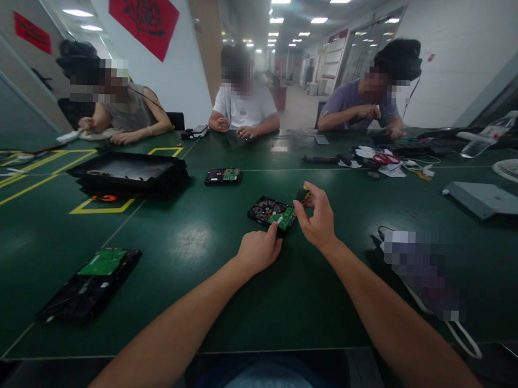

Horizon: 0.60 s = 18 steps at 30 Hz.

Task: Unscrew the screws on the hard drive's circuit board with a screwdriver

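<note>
Bare forearms (195, 313); flat rectangular drive (266, 211); glossy tabletop (189, 242)

Left grip (259, 252) touching drive (264, 211), right (318, 218) holding tool (302, 194)

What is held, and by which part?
The right grip holds what looks like a screwdriver by its dark-and-yellow handle; the left grip has a finger on the hard drive.

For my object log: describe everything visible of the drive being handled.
The hard drive is a dark, flat box, seemingly metal, its right end carrying a green circuit board. It lies board-up on the green table. The left hand touches the board with its index finger; the right hand holds a tool near the drive's right end, contact unclear.
</note>
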Available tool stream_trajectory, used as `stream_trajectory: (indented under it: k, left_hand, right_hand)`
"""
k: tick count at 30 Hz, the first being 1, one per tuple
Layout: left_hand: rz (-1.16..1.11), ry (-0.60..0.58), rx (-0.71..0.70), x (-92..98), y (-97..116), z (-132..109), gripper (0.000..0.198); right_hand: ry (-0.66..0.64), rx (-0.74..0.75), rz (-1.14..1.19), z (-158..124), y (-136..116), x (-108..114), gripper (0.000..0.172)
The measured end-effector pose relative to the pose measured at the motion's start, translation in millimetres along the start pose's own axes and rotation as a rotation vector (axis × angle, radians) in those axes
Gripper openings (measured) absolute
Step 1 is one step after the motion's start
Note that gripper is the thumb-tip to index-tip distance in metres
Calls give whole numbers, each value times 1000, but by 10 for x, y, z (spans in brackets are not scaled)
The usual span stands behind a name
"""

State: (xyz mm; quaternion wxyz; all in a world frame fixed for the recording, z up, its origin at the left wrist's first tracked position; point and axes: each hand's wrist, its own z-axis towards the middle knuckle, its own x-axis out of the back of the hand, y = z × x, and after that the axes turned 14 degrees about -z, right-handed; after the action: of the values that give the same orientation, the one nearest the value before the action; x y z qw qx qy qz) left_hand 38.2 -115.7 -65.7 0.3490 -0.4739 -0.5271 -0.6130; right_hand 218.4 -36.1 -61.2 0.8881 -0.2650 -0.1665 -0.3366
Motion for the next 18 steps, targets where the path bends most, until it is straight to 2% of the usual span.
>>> stream_trajectory:
  k: [12, 18]
  left_hand:
    - [8, -7, 9, 17, 2, -11, 57]
    - [9, 17, -7, -6, -5, -8, 56]
  right_hand:
    - [30, 12, 11, 12, -41, 19, 53]
    - [3, 3, 53, 12, -45, 16, 50]
